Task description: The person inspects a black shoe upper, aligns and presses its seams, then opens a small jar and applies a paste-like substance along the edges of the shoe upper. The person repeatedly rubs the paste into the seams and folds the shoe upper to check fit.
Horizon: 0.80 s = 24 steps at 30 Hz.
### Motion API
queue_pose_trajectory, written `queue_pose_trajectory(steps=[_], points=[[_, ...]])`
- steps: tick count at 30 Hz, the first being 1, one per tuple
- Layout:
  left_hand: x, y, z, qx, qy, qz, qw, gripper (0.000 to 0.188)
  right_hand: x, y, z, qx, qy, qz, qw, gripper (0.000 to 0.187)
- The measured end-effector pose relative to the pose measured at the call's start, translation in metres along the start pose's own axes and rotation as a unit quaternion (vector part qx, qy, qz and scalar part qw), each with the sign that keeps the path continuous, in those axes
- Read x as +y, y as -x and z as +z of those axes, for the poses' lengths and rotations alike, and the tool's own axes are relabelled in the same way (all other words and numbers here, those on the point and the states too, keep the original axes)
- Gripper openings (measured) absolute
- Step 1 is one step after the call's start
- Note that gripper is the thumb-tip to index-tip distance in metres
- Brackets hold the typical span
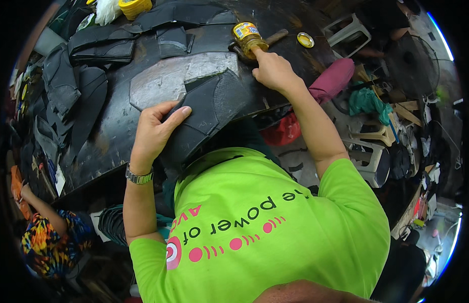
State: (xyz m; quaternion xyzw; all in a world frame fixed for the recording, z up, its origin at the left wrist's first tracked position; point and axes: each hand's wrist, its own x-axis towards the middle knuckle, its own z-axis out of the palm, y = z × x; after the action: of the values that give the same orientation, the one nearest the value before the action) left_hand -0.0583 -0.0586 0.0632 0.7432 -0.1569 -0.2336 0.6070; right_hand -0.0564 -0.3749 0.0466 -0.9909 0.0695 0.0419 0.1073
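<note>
My left hand (pixel 156 129) grips the near left edge of a black leather-like piece (pixel 209 108), its thumb lying on top. The piece has stitched or scored curved lines and partly covers a grey metal-looking slab (pixel 156 83) on the table. My right hand (pixel 276 72) is at a small jar (pixel 248 38) with a yellow label, which leans on its side. The index finger reaches into the jar's mouth, where yellowish-brown stuff shows, and its tip is hidden. The other fingers of that hand are curled, with nothing visible in them.
More black cut pieces (pixel 100 44) lie along the table's far and left sides. A round yellow lid (pixel 305 40) is right of the jar. A maroon padded roll (pixel 333 81) sits by the right edge. Plastic stools (pixel 349 31) and a fan (pixel 411 63) stand beyond. Another person (pixel 55 237) works at lower left.
</note>
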Motion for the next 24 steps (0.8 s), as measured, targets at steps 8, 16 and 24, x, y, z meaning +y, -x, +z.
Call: queue_pose_trajectory(steps=[8, 16, 24], points=[[-0.014, 0.004, -0.001, 0.025, 0.017, -0.013, 0.999, 0.028, -0.010, 0.022, -0.014, 0.020, 0.072, -0.021, 0.997, 0.034], [-0.017, 0.004, 0.002, 0.027, 0.045, -0.006, 0.999, 0.028, -0.040, 0.067, -0.037, 0.200, -0.301, -0.210, 0.908, 0.032], [-0.018, 0.009, 0.001, 0.021, 0.088, -0.002, 0.996, 0.028, -0.059, 0.060, 0.011, 0.145, -0.321, -0.255, 0.901, 0.050]])
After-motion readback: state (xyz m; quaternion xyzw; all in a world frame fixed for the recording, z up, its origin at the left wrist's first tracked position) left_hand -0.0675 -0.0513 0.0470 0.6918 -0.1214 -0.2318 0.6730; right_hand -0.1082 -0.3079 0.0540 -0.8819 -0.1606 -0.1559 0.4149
